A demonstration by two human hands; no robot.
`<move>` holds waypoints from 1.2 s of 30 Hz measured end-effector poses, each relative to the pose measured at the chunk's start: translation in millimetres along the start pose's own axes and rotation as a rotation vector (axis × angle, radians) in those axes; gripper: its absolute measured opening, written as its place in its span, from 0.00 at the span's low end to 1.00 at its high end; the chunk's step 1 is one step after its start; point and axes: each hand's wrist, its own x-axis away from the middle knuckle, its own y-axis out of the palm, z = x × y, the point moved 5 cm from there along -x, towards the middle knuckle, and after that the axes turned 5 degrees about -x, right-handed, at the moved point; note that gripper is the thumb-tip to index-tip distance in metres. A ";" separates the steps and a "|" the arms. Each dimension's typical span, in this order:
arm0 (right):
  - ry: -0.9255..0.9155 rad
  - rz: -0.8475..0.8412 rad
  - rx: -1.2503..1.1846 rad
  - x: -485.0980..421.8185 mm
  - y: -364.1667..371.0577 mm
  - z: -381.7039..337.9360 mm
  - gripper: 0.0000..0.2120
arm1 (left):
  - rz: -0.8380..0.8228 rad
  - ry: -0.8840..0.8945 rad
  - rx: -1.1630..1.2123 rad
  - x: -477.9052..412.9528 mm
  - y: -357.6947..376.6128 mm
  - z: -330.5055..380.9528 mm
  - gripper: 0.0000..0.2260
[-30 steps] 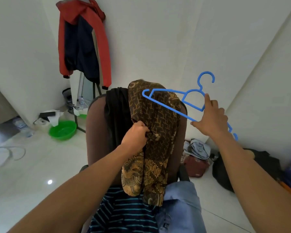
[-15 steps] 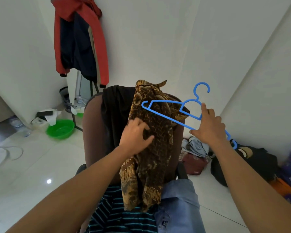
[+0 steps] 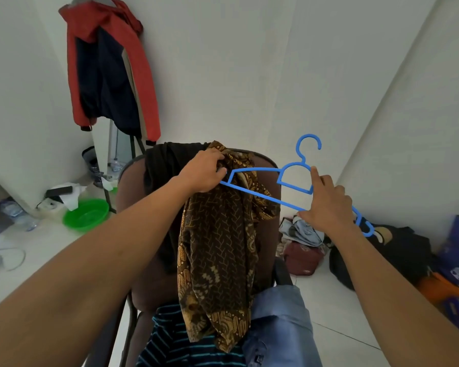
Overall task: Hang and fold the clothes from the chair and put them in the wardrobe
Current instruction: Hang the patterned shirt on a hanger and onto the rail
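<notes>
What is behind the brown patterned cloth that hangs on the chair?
Right of the cloth the chair back shows, left of it a black garment. What lies directly behind the cloth is covered.

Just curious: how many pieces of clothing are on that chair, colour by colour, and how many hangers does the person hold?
Brown patterned batik garment: 1
Black garment draped over the brown chair: 1
Dark striped garment on the seat: 1
Light blue denim garment on the seat: 1
Blue plastic hanger: 1
Total: 5
</notes>
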 end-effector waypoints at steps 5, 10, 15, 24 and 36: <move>-0.047 0.030 -0.012 2.7 -5.1 18.9 0.55 | 0.006 -0.018 0.047 -2.7 -7.8 11.7 0.34; -0.049 0.015 -0.012 8.8 -7.5 26.5 0.55 | -0.166 -0.107 -0.094 -9.9 -2.7 16.2 0.26; -0.048 0.024 -0.045 19.1 -7.1 34.9 0.55 | 0.060 -0.136 0.152 -3.9 -7.4 7.6 0.13; -0.047 0.134 -0.144 41.5 -29.4 29.7 0.56 | 0.201 -0.242 0.274 16.3 -38.8 -1.6 0.07; -0.102 0.255 -0.079 93.3 -99.9 -6.7 0.55 | -0.079 0.021 -0.318 79.1 -118.3 94.3 0.06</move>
